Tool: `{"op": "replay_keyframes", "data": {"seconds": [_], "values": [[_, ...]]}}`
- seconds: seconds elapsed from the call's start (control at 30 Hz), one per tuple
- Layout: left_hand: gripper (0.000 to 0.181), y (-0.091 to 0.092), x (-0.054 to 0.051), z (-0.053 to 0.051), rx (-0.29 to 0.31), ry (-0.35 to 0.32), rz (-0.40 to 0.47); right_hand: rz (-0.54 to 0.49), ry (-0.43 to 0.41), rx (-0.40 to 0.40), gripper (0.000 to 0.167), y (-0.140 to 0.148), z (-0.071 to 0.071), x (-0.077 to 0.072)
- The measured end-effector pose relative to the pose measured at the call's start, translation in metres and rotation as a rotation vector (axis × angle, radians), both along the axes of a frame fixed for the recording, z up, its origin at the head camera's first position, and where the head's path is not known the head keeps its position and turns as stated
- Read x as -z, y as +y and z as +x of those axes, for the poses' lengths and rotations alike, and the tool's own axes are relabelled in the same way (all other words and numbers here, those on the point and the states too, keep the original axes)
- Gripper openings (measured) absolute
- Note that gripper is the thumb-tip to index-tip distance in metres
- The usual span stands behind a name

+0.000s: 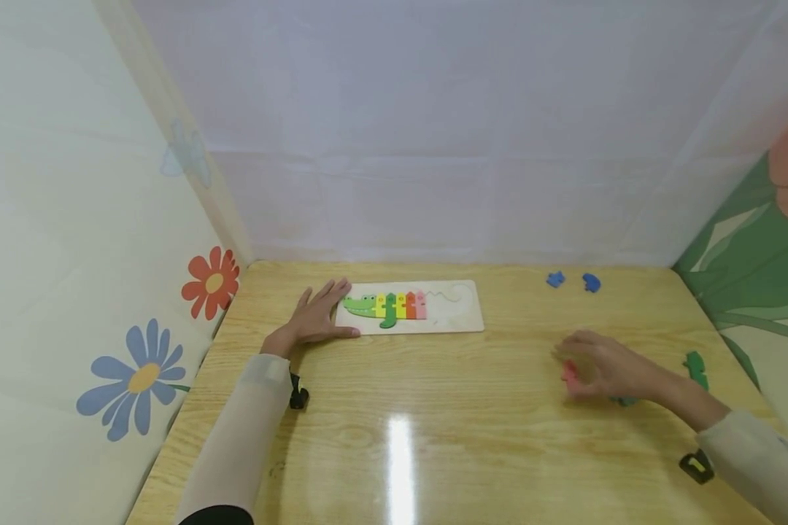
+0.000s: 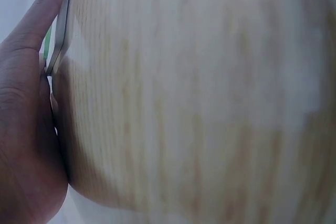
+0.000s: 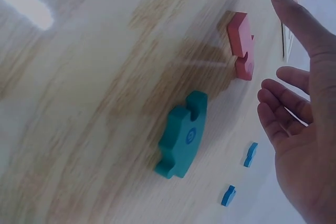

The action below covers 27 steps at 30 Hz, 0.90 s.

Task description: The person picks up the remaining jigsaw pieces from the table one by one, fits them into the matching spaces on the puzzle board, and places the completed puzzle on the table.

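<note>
The left hand [image 1: 317, 315] lies at the left end of a pale puzzle board [image 1: 456, 321], thumb along its near edge and fingers at its far left corner. On the board is a crocodile made of coloured pieces [image 1: 400, 306], from a green head to a pink piece. Over the table at the right, the right hand [image 1: 613, 368] hovers with parted fingers beside a red-pink piece [image 1: 570, 376]. The right wrist view shows that piece [image 3: 241, 35] lying on the wood, apart from the fingers, with a teal piece [image 3: 181, 137] nearer the camera.
Two blue pieces [image 1: 555, 279] [image 1: 591, 282] lie near the table's back edge. A green piece [image 1: 696, 369] lies beyond the right wrist, near the table's right side. White cloth stands behind the table, and flower-printed cloth hangs at both sides.
</note>
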<state>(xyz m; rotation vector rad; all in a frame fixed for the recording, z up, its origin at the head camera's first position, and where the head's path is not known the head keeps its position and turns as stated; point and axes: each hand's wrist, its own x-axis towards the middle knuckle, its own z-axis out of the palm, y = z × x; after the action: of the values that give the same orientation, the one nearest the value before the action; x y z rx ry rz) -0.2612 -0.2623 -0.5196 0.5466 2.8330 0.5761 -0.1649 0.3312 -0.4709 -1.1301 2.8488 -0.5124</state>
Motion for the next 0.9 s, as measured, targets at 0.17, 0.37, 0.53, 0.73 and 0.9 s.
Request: {"op": "replay_keyframes", "data": {"seconds": [0.17,0.37,0.53,0.73,0.9], "values": [[0.119,0.000,0.000,0.001,-0.004,0.000,-0.001,0.035,-0.079,0.056,0.084,0.004,0.002,0.000],[0.120,0.000,0.000,0.001,-0.005,-0.004,0.006,0.035,-0.060,0.033,0.083,0.006,0.005,-0.001],[0.121,0.000,0.002,-0.001,-0.006,-0.012,0.006,0.031,-0.043,0.037,0.079,0.008,0.005,0.002],[0.121,0.000,0.001,0.000,-0.007,-0.018,0.006,0.037,-0.046,0.031,0.074,0.012,0.004,0.008],[0.122,0.000,0.000,0.000,-0.007,-0.015,-0.002,0.041,-0.046,0.035,0.073,0.013,0.004,0.010]]}}
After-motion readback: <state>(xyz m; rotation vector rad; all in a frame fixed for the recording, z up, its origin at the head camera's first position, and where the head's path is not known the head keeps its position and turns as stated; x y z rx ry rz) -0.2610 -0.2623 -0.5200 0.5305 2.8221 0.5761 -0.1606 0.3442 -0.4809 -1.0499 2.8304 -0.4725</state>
